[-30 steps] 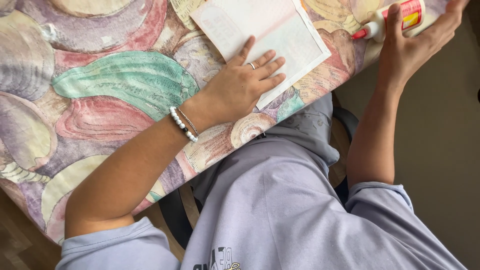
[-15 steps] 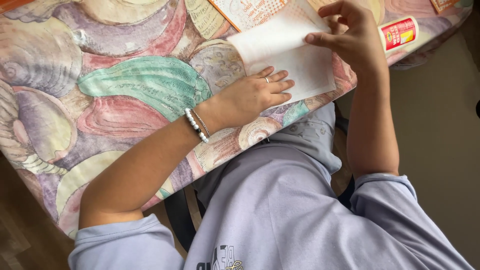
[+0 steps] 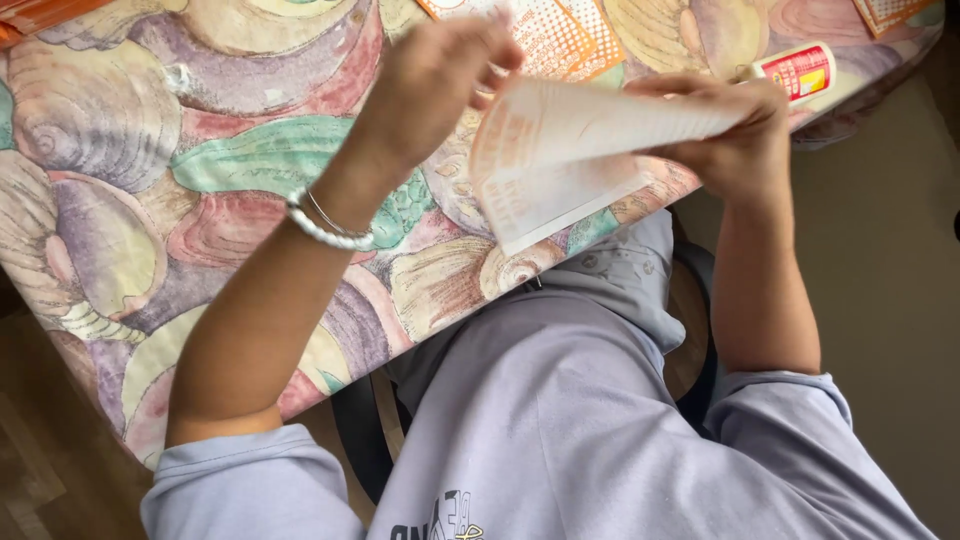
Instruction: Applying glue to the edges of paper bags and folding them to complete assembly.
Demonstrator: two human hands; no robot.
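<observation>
Left hand (image 3: 435, 85): raised and blurred, fingers closed on the sheet's (image 3: 590, 125) upper edge.
Right hand (image 3: 735, 135): sheet pinched at its right end, above the table edge.
Table (image 3: 200, 200): covered by a shell-print cloth.
Glue bottle (image 3: 800, 70): laid near the corner.
Floor (image 3: 890, 300): seen beside the table.

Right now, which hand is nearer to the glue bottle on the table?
Right. The right hand holds the paper sheet just beside the glue bottle; the left hand grips the sheet's far side.
</observation>
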